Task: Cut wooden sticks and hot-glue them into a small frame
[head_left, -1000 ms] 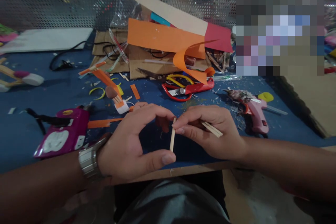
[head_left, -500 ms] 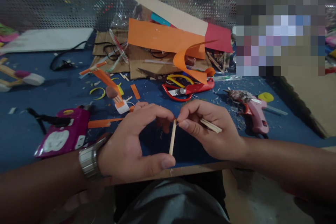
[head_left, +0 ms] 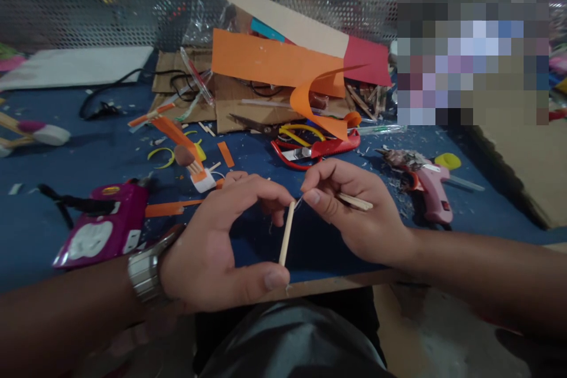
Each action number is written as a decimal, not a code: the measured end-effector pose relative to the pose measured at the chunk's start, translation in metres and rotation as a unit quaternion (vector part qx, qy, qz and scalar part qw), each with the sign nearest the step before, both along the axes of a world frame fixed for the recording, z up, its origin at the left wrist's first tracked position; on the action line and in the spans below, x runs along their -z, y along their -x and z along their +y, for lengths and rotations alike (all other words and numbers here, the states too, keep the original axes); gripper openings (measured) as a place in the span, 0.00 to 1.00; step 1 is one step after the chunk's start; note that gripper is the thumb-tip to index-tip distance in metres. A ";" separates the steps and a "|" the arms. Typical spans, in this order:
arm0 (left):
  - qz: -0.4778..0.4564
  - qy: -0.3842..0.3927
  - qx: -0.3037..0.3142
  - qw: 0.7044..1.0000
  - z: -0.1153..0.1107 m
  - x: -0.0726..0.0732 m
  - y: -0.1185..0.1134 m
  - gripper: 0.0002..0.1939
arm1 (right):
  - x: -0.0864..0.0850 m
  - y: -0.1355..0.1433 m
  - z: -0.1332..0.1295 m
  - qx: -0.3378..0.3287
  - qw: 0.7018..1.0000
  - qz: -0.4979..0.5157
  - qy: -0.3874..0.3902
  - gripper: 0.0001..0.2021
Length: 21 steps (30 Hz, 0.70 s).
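Observation:
My left hand (head_left: 221, 233) grips a short pale wooden stick (head_left: 287, 233) by its two ends, between thumb and fingertips. From the stick's upper end a thin whitish strand (head_left: 299, 203) runs to my right hand (head_left: 361, 212), whose thumb and forefinger pinch towards it. Tucked in the curled fingers of that same hand are a few more short wooden sticks (head_left: 355, 201). Just beyond my left hand stands a small orange paper piece on a white round base (head_left: 202, 181), with a brown rounded tip beside it.
Red-handled scissors (head_left: 332, 146) and a cutter lie ahead. A pink glue gun (head_left: 433, 189) rests to the right, a purple power strip (head_left: 106, 224) to the left. Orange paper (head_left: 274, 65) and cardboard (head_left: 239, 112) are piled at the back, before a perforated metal panel (head_left: 133, 0).
The right fingertips have drawn slightly away from the stick's upper end, and the strand between shows longer. The stick has shifted a little left with my left hand.

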<state>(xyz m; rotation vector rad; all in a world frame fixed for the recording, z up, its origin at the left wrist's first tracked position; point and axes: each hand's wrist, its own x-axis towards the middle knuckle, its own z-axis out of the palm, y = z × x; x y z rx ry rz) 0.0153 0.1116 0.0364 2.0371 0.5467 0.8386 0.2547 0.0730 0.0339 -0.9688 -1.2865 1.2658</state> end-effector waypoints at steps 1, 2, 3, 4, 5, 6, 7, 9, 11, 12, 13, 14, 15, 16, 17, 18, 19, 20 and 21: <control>0.000 0.001 0.001 1.000 0.000 0.000 0.000 0.31 | 0.000 0.000 0.000 0.001 1.000 0.001 0.002 0.15; 0.000 0.001 0.001 1.000 0.000 0.000 0.001 0.30 | 0.000 0.000 0.001 0.003 1.000 0.001 0.004 0.15; 0.000 0.001 0.001 1.000 0.000 0.000 0.001 0.30 | 0.001 0.000 0.001 0.004 1.000 -0.001 0.005 0.16; -0.001 -0.001 0.001 1.000 0.000 0.000 0.001 0.30 | 0.001 0.000 0.001 0.004 1.000 -0.002 0.006 0.16; -0.002 -0.002 0.002 1.000 0.000 -0.001 0.001 0.30 | 0.001 0.000 0.001 0.005 1.000 -0.003 0.007 0.16; -0.001 -0.003 0.003 1.000 0.000 -0.001 0.001 0.30 | 0.001 0.000 0.002 0.006 1.000 -0.004 0.008 0.17; -0.001 -0.005 0.005 1.000 -0.001 -0.002 0.001 0.30 | 0.002 0.000 0.002 0.006 1.000 -0.006 0.009 0.17; 0.003 -0.015 0.011 1.000 -0.001 -0.002 0.001 0.29 | 0.002 -0.001 0.003 0.010 1.000 -0.007 0.010 0.17; -0.001 -0.031 0.013 0.999 -0.002 -0.002 0.000 0.30 | 0.003 -0.001 0.005 0.015 1.000 0.004 0.012 0.18; -0.006 -0.038 0.014 0.999 -0.003 -0.002 0.000 0.30 | 0.003 -0.001 0.006 0.016 1.000 0.012 0.012 0.19; -0.011 -0.043 0.015 0.999 -0.003 -0.002 0.000 0.31 | 0.003 -0.001 0.007 0.017 1.000 0.021 0.014 0.20; -0.014 -0.046 0.015 0.999 -0.003 -0.002 0.000 0.31 | 0.003 -0.001 0.008 0.016 0.999 0.026 0.015 0.20; -0.016 -0.046 0.015 0.999 -0.003 -0.002 0.000 0.32 | 0.003 -0.001 0.008 0.016 0.999 0.026 0.017 0.20; -0.014 -0.043 0.016 0.999 -0.003 -0.002 0.000 0.32 | 0.003 -0.001 0.009 0.016 0.999 0.020 0.019 0.21; -0.011 -0.035 0.017 0.999 -0.002 -0.002 0.000 0.32 | 0.003 0.000 0.009 0.016 1.000 0.012 0.020 0.21; -0.010 -0.023 0.018 1.000 -0.002 -0.003 0.000 0.32 | 0.003 0.000 0.008 0.016 1.000 0.005 0.021 0.21; -0.012 -0.007 0.016 1.000 -0.002 -0.003 0.000 0.31 | 0.003 0.000 0.008 0.017 1.000 -0.001 0.021 0.21; -0.018 0.014 0.013 1.000 -0.002 -0.002 0.000 0.32 | 0.002 0.000 0.008 0.019 1.000 -0.004 0.020 0.21; -0.027 0.036 0.005 0.999 -0.003 -0.002 0.001 0.32 | 0.002 0.000 0.008 0.019 1.000 -0.005 0.018 0.21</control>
